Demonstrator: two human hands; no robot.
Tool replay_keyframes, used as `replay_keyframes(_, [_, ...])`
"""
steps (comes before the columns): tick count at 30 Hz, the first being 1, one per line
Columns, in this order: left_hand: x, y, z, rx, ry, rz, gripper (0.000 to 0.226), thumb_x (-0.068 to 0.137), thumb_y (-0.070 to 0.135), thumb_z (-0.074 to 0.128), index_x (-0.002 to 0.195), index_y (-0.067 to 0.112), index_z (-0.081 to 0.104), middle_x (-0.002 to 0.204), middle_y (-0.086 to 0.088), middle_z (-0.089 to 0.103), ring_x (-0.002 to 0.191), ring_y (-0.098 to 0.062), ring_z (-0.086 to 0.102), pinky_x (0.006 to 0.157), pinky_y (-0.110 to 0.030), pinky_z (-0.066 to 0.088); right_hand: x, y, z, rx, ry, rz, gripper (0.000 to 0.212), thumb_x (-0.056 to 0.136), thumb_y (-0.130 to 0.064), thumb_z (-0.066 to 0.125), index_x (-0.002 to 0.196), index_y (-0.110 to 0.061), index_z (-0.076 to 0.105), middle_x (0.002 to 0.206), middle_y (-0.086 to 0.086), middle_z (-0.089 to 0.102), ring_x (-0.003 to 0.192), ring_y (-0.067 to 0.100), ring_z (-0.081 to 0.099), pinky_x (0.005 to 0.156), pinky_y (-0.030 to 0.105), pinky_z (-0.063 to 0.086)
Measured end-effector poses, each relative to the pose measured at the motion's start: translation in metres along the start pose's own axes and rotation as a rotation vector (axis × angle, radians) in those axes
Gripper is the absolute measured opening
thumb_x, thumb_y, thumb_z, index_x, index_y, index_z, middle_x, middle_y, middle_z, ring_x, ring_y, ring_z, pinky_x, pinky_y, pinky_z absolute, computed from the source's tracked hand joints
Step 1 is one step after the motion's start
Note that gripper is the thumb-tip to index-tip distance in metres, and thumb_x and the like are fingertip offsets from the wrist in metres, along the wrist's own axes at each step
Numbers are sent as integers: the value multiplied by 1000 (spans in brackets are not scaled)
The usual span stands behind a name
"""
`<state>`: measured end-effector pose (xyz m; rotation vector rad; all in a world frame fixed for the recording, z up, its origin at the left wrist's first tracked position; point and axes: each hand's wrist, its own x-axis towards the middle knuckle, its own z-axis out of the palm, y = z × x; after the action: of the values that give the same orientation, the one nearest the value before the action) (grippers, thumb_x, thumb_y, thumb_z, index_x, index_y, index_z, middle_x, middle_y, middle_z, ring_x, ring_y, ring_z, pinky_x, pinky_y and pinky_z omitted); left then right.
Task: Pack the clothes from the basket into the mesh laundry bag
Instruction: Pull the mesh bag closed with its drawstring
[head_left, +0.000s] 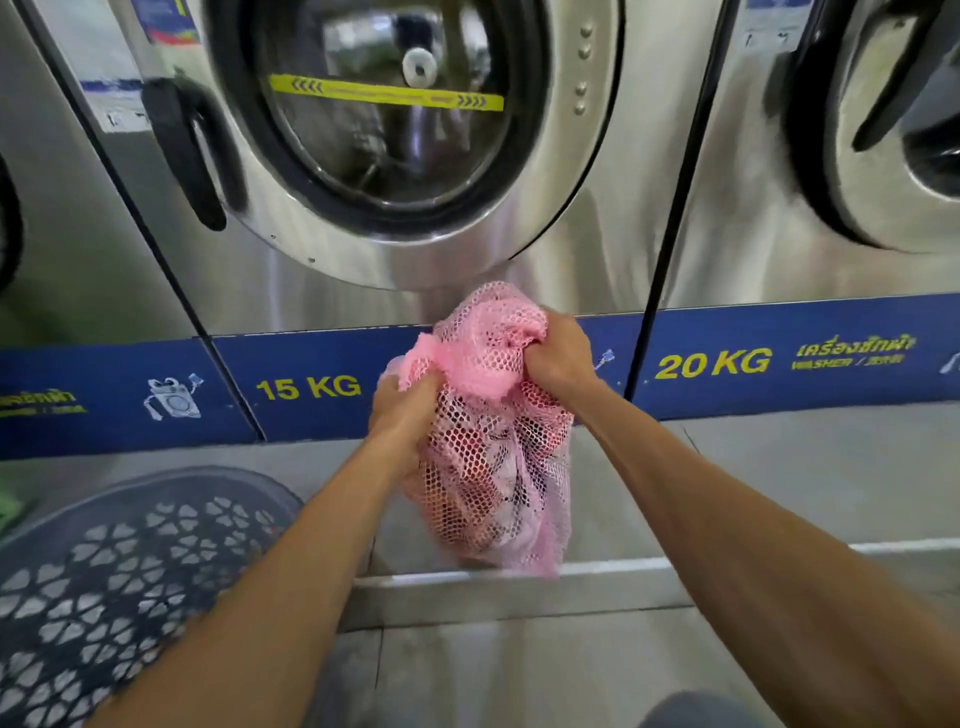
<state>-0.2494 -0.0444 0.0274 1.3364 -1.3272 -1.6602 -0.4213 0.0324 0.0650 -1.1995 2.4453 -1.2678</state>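
A pink mesh laundry bag (493, 467) hangs in the air in front of the washers, with light and dark clothes showing through its netting. My left hand (402, 410) grips the bunched mesh at the bag's upper left. My right hand (558, 356) grips the gathered top of the bag at the upper right. The dark plastic basket (130, 571) with cut-out sides stands on the floor at the lower left, under my left forearm; its inside is not visible.
A steel washer marked 15 KG, its round door (395, 130) shut, stands straight ahead. A washer marked 20 KG (711, 364) is to the right. A low tiled step (519, 577) runs along their base. Grey tiled floor lies below.
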Motion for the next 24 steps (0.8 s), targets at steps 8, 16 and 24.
replay_keyframes(8, [70, -100, -2, 448, 103, -127, 54, 89, 54, 57, 126, 21, 38, 112, -16, 66, 79, -31, 70, 53, -37, 57, -17, 97, 110, -498, -551, 120, 98, 90, -41, 71, 161, -38, 3, 172, 7, -12, 155, 44, -6, 118, 70, 10])
replay_keyframes(16, [118, -109, 8, 694, 77, -158, 64, 103, 46, 34, 155, 19, 7, 147, -23, 47, 125, -41, 54, 104, -43, 43, -7, 132, 133, -543, -488, 146, 108, 87, -51, 71, 161, -37, -7, 169, 8, -21, 155, 44, -12, 119, 70, 8])
replay_keyframes(24, [148, -51, -31, 1042, -234, -292, 54, 87, 65, 55, 119, 22, 49, 123, -11, 64, 93, -34, 70, 64, -43, 61, -9, 141, 138, -602, -439, 135, 115, 82, -64, 69, 162, -32, -7, 170, 10, -18, 155, 44, -8, 118, 69, 16])
